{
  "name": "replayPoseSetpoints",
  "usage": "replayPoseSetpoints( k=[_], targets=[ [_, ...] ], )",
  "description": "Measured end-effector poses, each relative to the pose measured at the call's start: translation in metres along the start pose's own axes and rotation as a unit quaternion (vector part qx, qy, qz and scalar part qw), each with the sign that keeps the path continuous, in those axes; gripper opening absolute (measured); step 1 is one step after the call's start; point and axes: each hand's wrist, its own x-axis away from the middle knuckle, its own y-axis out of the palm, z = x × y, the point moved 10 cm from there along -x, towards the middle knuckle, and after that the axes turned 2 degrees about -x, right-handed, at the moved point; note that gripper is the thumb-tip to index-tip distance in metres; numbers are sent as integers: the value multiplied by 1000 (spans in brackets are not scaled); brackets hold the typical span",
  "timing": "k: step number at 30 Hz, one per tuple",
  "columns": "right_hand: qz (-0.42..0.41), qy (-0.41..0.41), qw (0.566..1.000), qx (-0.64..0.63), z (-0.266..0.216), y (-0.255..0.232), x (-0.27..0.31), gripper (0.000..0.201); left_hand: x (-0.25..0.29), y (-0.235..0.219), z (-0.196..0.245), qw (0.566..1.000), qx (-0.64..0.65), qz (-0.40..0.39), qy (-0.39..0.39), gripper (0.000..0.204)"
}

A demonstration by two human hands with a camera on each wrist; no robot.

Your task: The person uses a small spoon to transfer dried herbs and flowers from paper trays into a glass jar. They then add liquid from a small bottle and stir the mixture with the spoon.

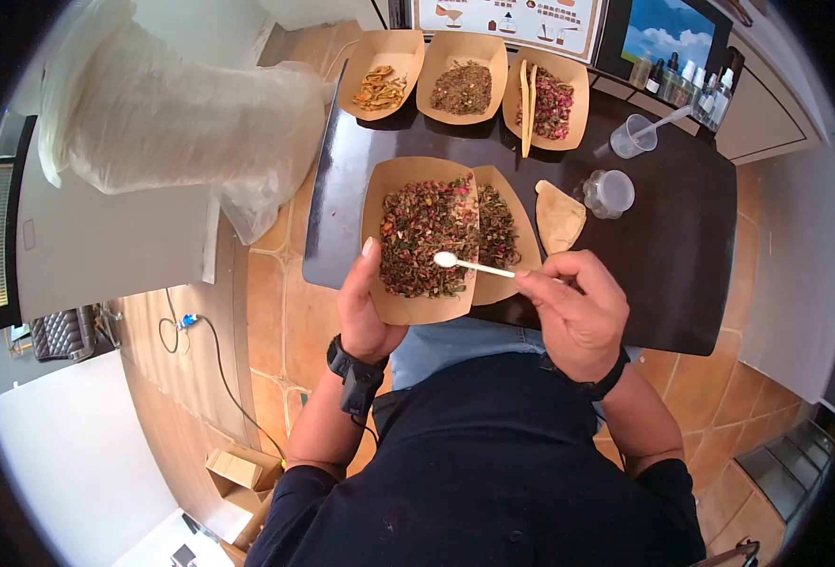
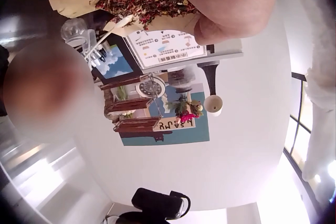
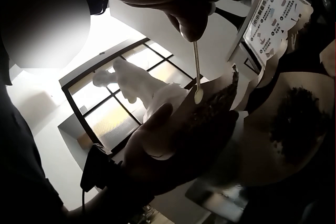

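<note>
While the right hand (image 1: pixel 583 317) pinches the spoon (image 1: pixel 479 267) by its end, the bowl tipping leftward from that grip over dried petals, the left hand (image 1: pixel 366 307), thumb raised, grips the paper tray (image 1: pixel 421 306) beneath them.

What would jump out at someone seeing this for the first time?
Probably the paper tray of reddish-green dried petals and leaves, held up in the left hand. Just above it, the right hand pinches a slim white spoon. Then the bulky translucent plastic, beyond the table's left side.
</note>
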Motion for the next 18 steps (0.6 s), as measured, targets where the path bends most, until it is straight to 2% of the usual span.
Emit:
replayPoseSetpoints(
  k=[4,6,13,18],
  targets=[
    [-21,-46,999,-1,-11,13,-5,26,1,3,1,1000,16,-8,-2,60],
    [-28,-74,996,44,-11,18,-6,27,2,4,2,1000,12,-6,0,61],
    [28,-44,997,48,1,2,-6,31,1,-4,2,1000,-3,7,5,64],
    [-3,-62,998,33,-7,14,-8,33,2,2,0,1000,19,-6,-5,61]
  ],
)
